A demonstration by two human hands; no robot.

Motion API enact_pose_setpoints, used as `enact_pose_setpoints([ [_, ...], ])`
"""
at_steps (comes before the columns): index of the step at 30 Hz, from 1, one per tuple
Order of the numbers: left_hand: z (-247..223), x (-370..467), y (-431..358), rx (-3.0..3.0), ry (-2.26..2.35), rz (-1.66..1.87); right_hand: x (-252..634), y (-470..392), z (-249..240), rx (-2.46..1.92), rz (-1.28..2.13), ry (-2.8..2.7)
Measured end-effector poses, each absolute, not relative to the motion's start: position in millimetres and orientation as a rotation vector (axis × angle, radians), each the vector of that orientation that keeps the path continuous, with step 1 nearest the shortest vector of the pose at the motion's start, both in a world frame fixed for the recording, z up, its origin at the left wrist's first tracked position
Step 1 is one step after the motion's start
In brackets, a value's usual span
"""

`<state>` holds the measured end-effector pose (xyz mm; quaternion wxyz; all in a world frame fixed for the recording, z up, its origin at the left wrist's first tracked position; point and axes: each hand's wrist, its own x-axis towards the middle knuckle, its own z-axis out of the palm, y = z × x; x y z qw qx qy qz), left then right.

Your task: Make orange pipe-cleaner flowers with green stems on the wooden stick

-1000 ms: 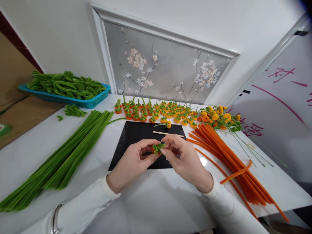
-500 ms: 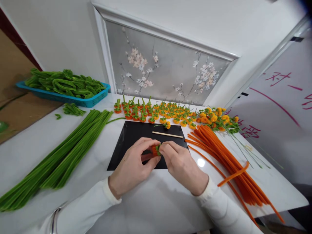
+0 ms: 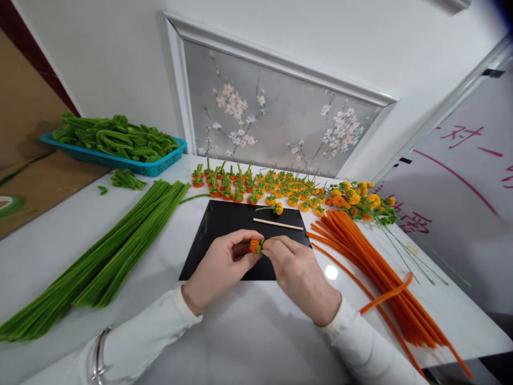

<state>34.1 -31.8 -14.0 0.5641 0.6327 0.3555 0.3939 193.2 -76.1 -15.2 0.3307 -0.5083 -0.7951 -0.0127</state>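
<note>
Between my hands, above the black mat, is a small orange flower with a green part on its right side. The thumb and fingers of my left hand grip the orange part from the left. My right hand pinches the green part from the right, its fingertips pressed together. On the mat behind my hands lie a pale thin stick and a yellow flower with a thin green stem.
Rows of small orange and yellow flowers stand behind the mat. Green strips lie left, orange strips right. A blue basket of green pieces is back left; a flower bunch lies back right.
The orange flower has turned slightly between my fingers, showing more of its orange side. My hands stay in nearly the same place, and the whole view has shifted a little.
</note>
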Motion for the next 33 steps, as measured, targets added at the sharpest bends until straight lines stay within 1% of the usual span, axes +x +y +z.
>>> enact_pose_setpoints([
  [3,-14,34,-33,1.426,0.822,0.936,192,-76,-12,-1.314,0.072,-1.999],
  [9,-6,33,-35,0.889,0.711,0.772,200,-75,-6,-1.283,0.194,-1.637],
  [11,-4,33,-35,0.862,0.689,0.77,201,-74,-6,-1.295,0.284,-1.603],
  [13,-4,33,-36,0.899,0.673,0.767,201,-74,-7,-1.27,0.314,-1.682],
  [18,-6,34,-37,0.996,0.668,0.769,199,-74,-7,-1.181,0.14,-1.862],
  [24,-8,36,-38,1.16,0.656,0.792,198,-77,-9,-1.246,-0.019,-1.902],
  [30,-12,37,-39,1.439,0.796,0.879,197,-83,-7,-1.235,-0.249,-2.206],
  [33,-14,37,-41,1.521,0.834,0.914,195,-84,-6,-1.265,-0.35,-2.243],
])
